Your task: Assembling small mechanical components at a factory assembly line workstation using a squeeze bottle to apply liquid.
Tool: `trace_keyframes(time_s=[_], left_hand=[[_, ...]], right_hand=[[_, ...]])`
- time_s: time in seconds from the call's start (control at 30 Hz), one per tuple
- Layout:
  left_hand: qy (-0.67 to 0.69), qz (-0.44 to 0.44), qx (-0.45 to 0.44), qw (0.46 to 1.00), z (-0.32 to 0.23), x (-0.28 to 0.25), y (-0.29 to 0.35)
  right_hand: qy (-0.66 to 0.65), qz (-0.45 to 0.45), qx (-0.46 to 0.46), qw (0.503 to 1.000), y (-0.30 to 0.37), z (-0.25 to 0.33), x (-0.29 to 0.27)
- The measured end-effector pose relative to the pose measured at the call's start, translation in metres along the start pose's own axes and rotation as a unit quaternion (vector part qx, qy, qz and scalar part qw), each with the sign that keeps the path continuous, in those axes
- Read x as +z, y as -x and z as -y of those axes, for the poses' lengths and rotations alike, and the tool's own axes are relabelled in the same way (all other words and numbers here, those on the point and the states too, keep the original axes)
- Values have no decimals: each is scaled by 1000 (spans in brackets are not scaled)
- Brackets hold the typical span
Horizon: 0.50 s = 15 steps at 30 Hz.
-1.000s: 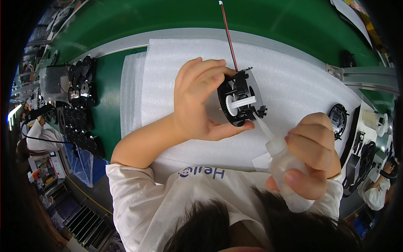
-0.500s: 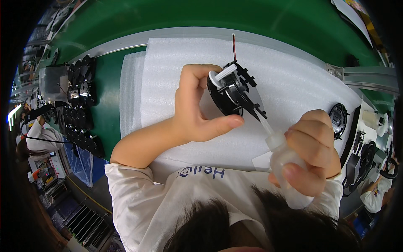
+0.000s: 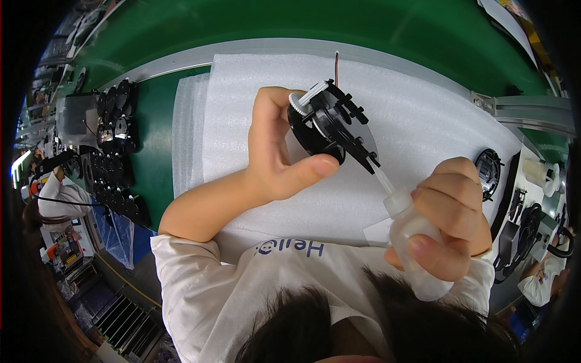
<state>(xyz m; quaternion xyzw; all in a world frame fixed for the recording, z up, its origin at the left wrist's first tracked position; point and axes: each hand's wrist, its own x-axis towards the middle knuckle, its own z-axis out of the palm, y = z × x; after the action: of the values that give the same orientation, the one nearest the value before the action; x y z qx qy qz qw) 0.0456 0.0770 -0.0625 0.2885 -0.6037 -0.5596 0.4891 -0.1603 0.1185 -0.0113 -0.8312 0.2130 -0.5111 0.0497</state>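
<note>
— While the left hand [image 3: 275,154] is raised over the white foam sheet [image 3: 423,109], what is it holding?

— It is closed around a round black plastic part [image 3: 327,124], thumb pressed under the near rim and fingers curled behind it. The part is tilted on edge, with a white toothed wheel [image 3: 298,104] at its upper left and a thin red wire [image 3: 336,60] rising from its top.

— And the right hand [image 3: 451,218]?

— It is wrapped tight on a small translucent squeeze bottle [image 3: 411,239]. The bottle's thin nozzle [image 3: 381,178] points up and left, its tip touching the lower edge of the black part.

— Where does all this sit?

— Above the foam sheet, which lies on a green surface [image 3: 181,30] with a grey rail across it.

— Anything else around?

— At least 2 rows of similar black parts [image 3: 118,145] lie on the left of the surface, well apart from the hands. 1 more black round part [image 3: 487,172] lies at the foam's right edge, near the right hand.
</note>
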Motion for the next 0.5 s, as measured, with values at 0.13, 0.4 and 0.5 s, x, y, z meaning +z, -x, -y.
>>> trace_keyframes(time_s=[0.13,0.4,0.5], left_hand=[[4,-14,-8,1000,0,-2,1],[-2,-21,-2,1000,1,-5,-2],[-48,-69,20,996,5,-10,-13]], right_hand=[[-4,1,-11,1000,1,-5,2],[-88,33,33,995,2,-8,-2],[-447,-115,217,860,11,-12,8]])
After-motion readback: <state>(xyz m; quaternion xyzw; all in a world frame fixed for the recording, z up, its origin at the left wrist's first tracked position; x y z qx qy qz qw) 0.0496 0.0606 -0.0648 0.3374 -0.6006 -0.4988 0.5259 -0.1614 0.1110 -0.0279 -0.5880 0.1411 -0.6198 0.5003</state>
